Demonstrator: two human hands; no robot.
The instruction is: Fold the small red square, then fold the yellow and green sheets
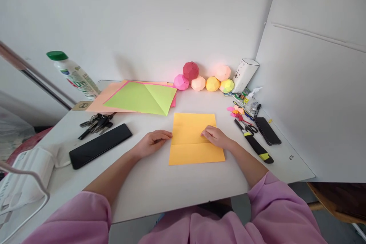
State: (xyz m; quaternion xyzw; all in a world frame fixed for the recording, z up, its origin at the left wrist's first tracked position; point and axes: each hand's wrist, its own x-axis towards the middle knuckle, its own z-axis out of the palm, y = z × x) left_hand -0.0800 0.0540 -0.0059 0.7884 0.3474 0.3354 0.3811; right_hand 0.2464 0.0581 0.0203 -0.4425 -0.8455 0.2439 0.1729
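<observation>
A yellow-orange sheet of paper (pixel 188 129) lies flat on the table in front of me, with a straight crease or fold edge running across its lower part. My left hand (pixel 154 143) rests on the table at the paper's left side, fingers extended and close together, their tips at its edge. On the right half of the sheet lies my right hand (pixel 215 136), its fingers curled under and the thumb near the index finger. Nothing shows in its grasp, and the curled fingertips are partly hidden.
Green paper (pixel 137 97) tops other coloured sheets at the back left. Keys (pixel 100 122), a black phone (pixel 100 145) and a bottle (pixel 77 78) stand left. Paper balls (pixel 198 83) line the wall. A utility knife (pixel 256 145), scissors (pixel 251 129) and a dark phone (pixel 268 130) lie right.
</observation>
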